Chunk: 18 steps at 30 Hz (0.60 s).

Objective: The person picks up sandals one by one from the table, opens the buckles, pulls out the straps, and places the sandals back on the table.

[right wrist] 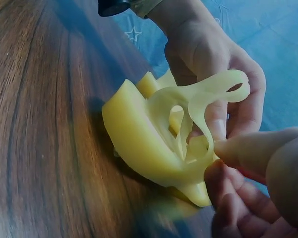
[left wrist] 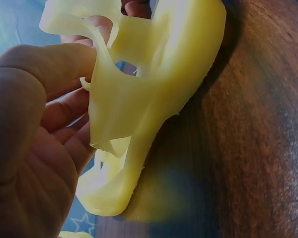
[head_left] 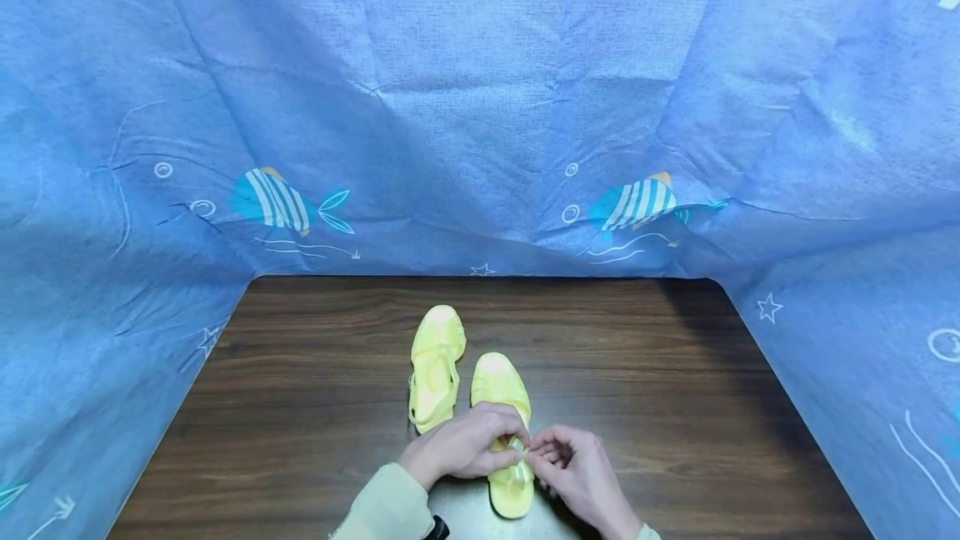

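A yellow jelly sandal [head_left: 512, 497] lies on the table, toe pointing away, with both hands at its straps. My left hand [head_left: 474, 442] reaches over it from the left; in the left wrist view its thumb [left wrist: 64, 64] presses one face of a strap [left wrist: 114, 106] while the fingers curl behind. From the right, my right hand [head_left: 581, 473] pinches a thin strap [right wrist: 203, 129] between thumb and forefinger, seen in the right wrist view. A loose strap end with a slot [right wrist: 228, 89] sticks up above the sandal. The matching sandal [head_left: 437, 357] lies farther back on the left.
The dark wood-grain table [head_left: 300, 407] extends around the sandals. Blue cloth [head_left: 480, 107] printed with fish and stars hangs behind the table and along both sides. A black band [head_left: 437, 528] is on the left wrist.
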Available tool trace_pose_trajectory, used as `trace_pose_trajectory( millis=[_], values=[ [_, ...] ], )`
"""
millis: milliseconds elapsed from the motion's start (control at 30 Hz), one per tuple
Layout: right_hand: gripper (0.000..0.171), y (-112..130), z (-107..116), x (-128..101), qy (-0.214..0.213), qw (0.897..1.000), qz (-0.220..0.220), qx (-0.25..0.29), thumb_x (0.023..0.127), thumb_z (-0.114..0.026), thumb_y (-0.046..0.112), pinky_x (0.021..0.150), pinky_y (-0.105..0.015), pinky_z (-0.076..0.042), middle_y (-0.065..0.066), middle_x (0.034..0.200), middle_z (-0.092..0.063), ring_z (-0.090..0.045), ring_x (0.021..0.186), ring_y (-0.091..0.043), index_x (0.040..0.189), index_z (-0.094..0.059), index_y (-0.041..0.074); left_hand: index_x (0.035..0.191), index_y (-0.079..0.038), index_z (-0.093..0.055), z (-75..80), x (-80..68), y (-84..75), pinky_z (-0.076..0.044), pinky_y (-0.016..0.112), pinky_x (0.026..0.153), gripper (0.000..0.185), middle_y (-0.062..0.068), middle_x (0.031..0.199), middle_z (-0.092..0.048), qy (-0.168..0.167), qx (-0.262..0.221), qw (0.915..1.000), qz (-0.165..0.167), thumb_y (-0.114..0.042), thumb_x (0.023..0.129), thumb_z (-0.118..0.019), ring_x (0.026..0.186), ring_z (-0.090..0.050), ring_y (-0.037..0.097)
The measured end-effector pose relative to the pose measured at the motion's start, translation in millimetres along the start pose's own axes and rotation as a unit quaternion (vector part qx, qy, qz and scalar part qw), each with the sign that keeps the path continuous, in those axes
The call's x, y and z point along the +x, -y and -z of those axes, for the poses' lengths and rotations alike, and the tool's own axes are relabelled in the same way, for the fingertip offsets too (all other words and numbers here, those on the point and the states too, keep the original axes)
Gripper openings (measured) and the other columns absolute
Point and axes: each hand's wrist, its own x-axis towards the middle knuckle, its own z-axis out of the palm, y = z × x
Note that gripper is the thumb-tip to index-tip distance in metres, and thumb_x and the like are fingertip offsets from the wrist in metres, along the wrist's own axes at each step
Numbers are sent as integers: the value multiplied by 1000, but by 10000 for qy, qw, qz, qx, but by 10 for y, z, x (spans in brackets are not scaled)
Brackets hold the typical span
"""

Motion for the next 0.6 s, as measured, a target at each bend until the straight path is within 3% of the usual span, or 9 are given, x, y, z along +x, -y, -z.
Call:
trace_pose_trajectory(
  millis=[300, 600],
  values=[
    [17, -17, 45, -38, -9, 9981, 357, -507, 85, -81, 2, 55, -19, -53, 14, 76, -71, -60, 64, 5, 86, -80, 19, 108, -13, -75, -12, -6, 7, -41, 4, 85, 10, -5, 102, -68, -107, -216, 9997, -21, -15, 99, -71, 91, -58, 1],
    [18, 26, -23, 11, -189, 9980, 429, -427, 85, -81, 1, 51, -17, -50, 15, 72, -68, -56, 60, 5, 83, -78, 19, 109, -12, -75, -2, -24, 2, -46, 7, 83, 10, -5, 102, -69, -212, -253, 9994, 43, -16, 100, -71, 89, -59, 0]
  ],
)
